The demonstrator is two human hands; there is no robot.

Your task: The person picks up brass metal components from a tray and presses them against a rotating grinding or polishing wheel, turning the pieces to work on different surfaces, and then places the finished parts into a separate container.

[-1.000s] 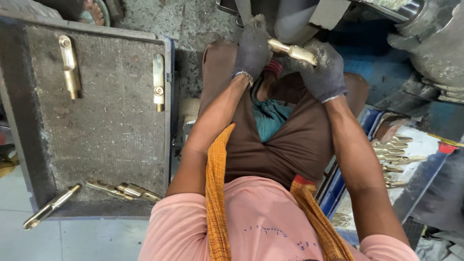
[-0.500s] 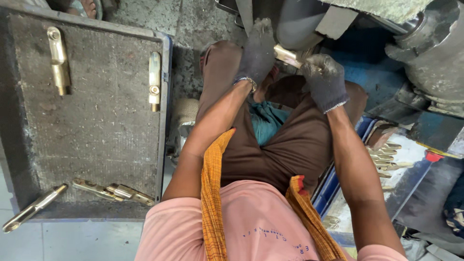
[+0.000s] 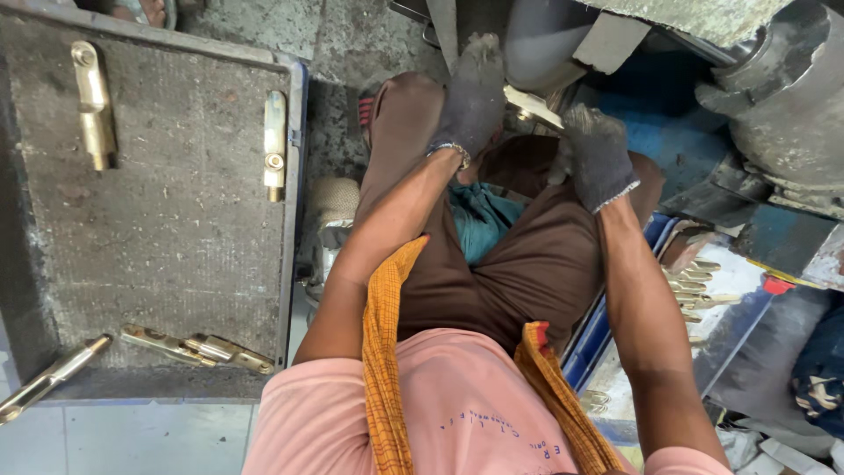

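Both gloved hands, left hand and right hand, share a closed grip on a brass piece, one at each end, steadying it against the grey wheel. More brass pieces lie spread apart on the metal tray beside the left arm, within reach.

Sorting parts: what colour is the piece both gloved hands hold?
Brass-yellow piece, clearest in the head view.

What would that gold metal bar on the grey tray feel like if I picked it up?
The brass bar looks solid metal, so probably stiff and heavy for its size. Its shiny surface may be a bit slippery. It lies flat on the rough tray, so it likely wouldn't roll if pushed.
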